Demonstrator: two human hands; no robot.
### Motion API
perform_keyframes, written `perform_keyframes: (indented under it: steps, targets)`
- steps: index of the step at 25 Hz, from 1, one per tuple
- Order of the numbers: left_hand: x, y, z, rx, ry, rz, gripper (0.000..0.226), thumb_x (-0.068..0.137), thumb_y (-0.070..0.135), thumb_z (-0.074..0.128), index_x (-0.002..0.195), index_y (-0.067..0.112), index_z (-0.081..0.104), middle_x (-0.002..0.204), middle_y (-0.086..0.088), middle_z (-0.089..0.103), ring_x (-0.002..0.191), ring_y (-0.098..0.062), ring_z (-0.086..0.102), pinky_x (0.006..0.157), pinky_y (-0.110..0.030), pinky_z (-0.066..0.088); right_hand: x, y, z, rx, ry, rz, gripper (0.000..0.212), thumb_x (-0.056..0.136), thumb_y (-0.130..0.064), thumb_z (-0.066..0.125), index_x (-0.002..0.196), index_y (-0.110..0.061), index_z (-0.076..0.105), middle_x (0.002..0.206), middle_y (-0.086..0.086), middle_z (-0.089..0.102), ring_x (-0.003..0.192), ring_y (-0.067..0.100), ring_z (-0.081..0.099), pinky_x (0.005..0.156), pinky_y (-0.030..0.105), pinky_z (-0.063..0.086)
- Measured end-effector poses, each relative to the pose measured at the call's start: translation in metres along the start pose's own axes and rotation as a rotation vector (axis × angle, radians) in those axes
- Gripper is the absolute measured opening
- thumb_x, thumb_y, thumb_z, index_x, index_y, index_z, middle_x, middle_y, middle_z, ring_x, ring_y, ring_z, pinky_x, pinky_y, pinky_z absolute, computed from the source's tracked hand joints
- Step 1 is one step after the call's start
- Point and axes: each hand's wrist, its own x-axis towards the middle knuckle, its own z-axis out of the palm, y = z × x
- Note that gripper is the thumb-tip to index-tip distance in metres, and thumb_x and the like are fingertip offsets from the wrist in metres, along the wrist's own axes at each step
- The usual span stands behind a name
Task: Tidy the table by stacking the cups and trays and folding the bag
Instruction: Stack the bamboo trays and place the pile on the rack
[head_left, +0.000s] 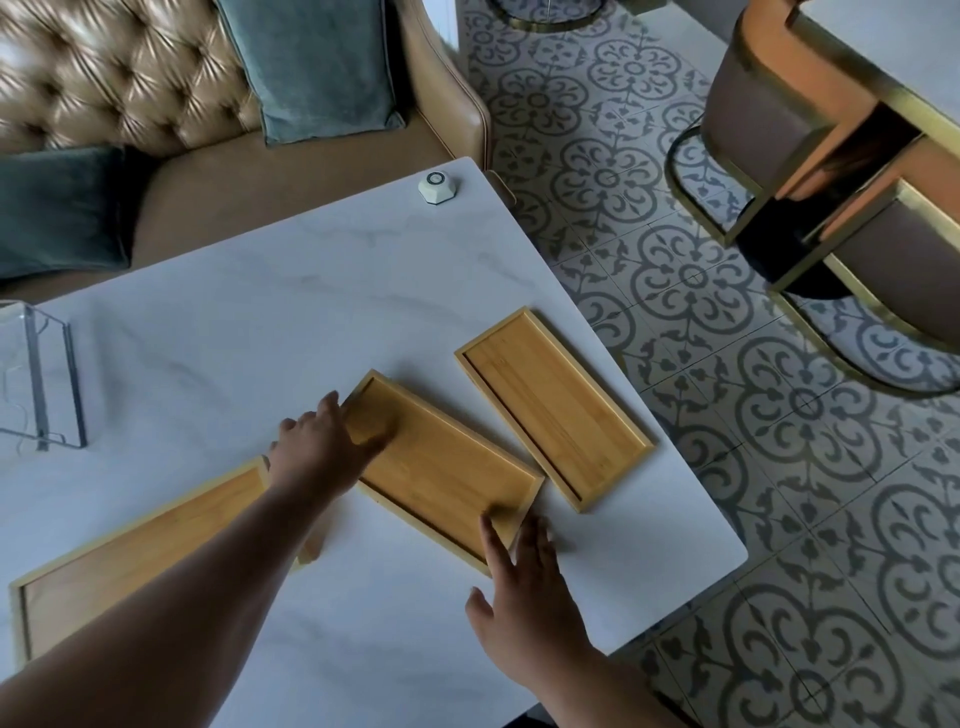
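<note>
Three shallow bamboo trays lie on the white marble table (260, 322). The middle tray (441, 467) lies slanted; my left hand (322, 441) grips its far left corner, thumb inside the rim. My right hand (519, 566) touches its near right corner with fingers spread. The right tray (553, 405) lies apart near the table's right edge. The left tray (140, 551) lies at the near left, partly hidden under my left forearm. No cups or bag show in the head view.
A small white hexagonal device (437, 187) sits near the table's far corner. A clear acrylic stand (36, 379) is at the left edge. A tan sofa with grey cushions (322, 67) lies beyond the table, and a chair (831, 171) stands on patterned floor at right.
</note>
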Motion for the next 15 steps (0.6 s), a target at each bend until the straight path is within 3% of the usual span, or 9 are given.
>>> perform_keyframes:
  steps: [2,3,6,9,12,15]
  targets:
    - [0.003,-0.003,-0.012,-0.032,0.042,-0.001,0.057,0.096,0.069,0.044,0.123,0.021,0.061,0.114,-0.012,0.071,0.109,-0.034,0.060,0.092,-0.050,0.050,-0.001,-0.002,-0.003,0.060,0.016,0.017,0.086,0.098,-0.056,0.040,0.151,-0.049,-0.028,0.169,0.015,-0.016,0.156,0.034,-0.012,0.125,0.043,0.016]
    - [0.004,-0.006,-0.019,-0.116,0.030,0.007,0.049,0.100,0.064,0.038,0.108,0.022,0.063,0.099,-0.009,0.071,0.095,-0.030,0.062,0.085,-0.047,0.053,-0.002,-0.003,-0.005,0.098,0.035,0.022,0.087,0.099,-0.056,0.041,0.153,-0.047,-0.026,0.170,0.013,-0.012,0.157,0.032,-0.007,0.124,0.042,0.020]
    - [0.000,-0.018,-0.037,-0.295,0.020,0.011,0.044,0.105,0.057,0.034,0.085,0.024,0.057,0.079,-0.003,0.064,0.074,-0.022,0.059,0.063,-0.037,0.049,0.003,-0.012,-0.015,0.318,0.148,0.066,0.082,0.103,-0.044,0.047,0.161,-0.034,-0.010,0.170,0.006,0.018,0.152,0.023,0.030,0.114,0.029,0.040]
    - [-0.011,-0.046,-0.048,-0.363,0.088,-0.042,0.049,0.106,0.055,0.035,0.079,0.021,0.057,0.073,-0.004,0.064,0.069,-0.022,0.059,0.057,-0.035,0.042,0.023,-0.031,-0.033,0.583,0.244,0.210,0.066,0.105,-0.034,0.050,0.162,-0.019,0.019,0.156,0.009,0.047,0.135,0.023,0.055,0.099,0.025,0.051]
    - [-0.025,-0.090,-0.057,-0.510,0.139,-0.150,0.052,0.106,0.053,0.038,0.078,0.015,0.060,0.071,-0.007,0.064,0.068,-0.025,0.060,0.056,-0.036,0.043,0.046,-0.060,-0.051,0.604,0.297,0.215,0.039,0.105,-0.036,0.051,0.135,-0.012,0.060,0.121,0.007,0.071,0.112,0.025,0.068,0.090,0.039,0.060]
    - [-0.049,-0.140,-0.065,-0.510,0.217,-0.229,0.054,0.104,0.055,0.037,0.074,0.015,0.057,0.066,-0.006,0.062,0.063,-0.022,0.056,0.053,-0.036,0.037,0.060,-0.098,-0.061,0.531,0.335,0.119,0.027,0.103,-0.041,0.053,0.102,-0.017,0.064,0.086,-0.003,0.068,0.081,0.019,0.068,0.067,0.038,0.060]
